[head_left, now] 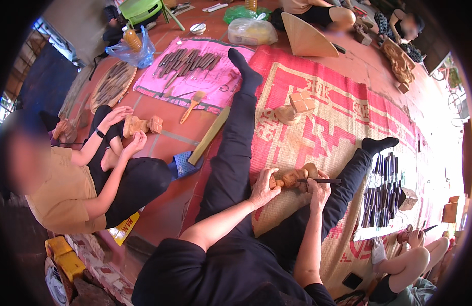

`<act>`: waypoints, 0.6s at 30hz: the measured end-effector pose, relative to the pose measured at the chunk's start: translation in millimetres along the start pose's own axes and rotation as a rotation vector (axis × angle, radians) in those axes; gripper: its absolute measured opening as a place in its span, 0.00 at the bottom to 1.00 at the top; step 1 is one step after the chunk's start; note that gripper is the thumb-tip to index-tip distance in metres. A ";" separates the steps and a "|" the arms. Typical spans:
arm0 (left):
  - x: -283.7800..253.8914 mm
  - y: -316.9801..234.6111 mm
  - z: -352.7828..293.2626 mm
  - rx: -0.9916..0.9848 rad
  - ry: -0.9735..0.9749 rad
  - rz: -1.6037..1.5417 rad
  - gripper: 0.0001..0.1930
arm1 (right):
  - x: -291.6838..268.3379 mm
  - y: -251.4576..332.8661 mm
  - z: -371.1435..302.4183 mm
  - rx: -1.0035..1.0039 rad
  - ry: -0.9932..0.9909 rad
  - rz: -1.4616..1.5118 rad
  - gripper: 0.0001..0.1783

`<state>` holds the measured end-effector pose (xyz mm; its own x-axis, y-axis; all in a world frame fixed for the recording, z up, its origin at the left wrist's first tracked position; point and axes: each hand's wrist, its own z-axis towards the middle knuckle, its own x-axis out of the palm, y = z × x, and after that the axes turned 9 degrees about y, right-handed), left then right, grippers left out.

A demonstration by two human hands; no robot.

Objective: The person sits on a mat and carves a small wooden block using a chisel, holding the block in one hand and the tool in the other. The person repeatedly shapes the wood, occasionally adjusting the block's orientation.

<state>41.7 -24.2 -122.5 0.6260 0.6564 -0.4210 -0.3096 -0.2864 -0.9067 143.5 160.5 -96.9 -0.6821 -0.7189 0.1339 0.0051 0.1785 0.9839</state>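
Note:
Between my outstretched legs I hold a small carved wooden figure [294, 177] lying on its side. My left hand [264, 189] is wrapped round its left end. A dark, straight carving chisel [330, 180] is gripped in my right hand [319, 192], with its left tip against the figure's right part. Whether the tip cuts into the wood, I cannot tell. Beyond my hands, a carved wooden piece with a square block base [301, 101] lies on the red and cream mat [317, 137].
Several dark chisels [381, 191] lie right of my right leg. Left, a person in a tan shirt [62, 188] sits by another wooden carving [136, 126]. More tools [187, 62] rest on a pink cloth [159, 84], near a brush [193, 106]. A conical hat [308, 38] stands far off.

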 end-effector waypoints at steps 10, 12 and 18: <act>-0.1 2.0 -0.9 0.030 -0.021 0.019 0.33 | 4.0 -0.9 1.6 -0.051 -0.058 0.009 0.25; -0.7 0.3 -0.9 0.017 -0.009 0.006 0.33 | 0.3 -1.6 0.8 -0.017 -0.022 0.064 0.30; -1.9 -5.5 0.1 0.004 -0.004 0.005 0.33 | 1.5 -12.8 4.5 -0.046 0.036 -0.153 0.32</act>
<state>42.1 -23.7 -116.8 0.6217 0.6578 -0.4252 -0.3157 -0.2863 -0.9046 139.1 160.2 -109.9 -0.6505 -0.7594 -0.0148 -0.0628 0.0344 0.9974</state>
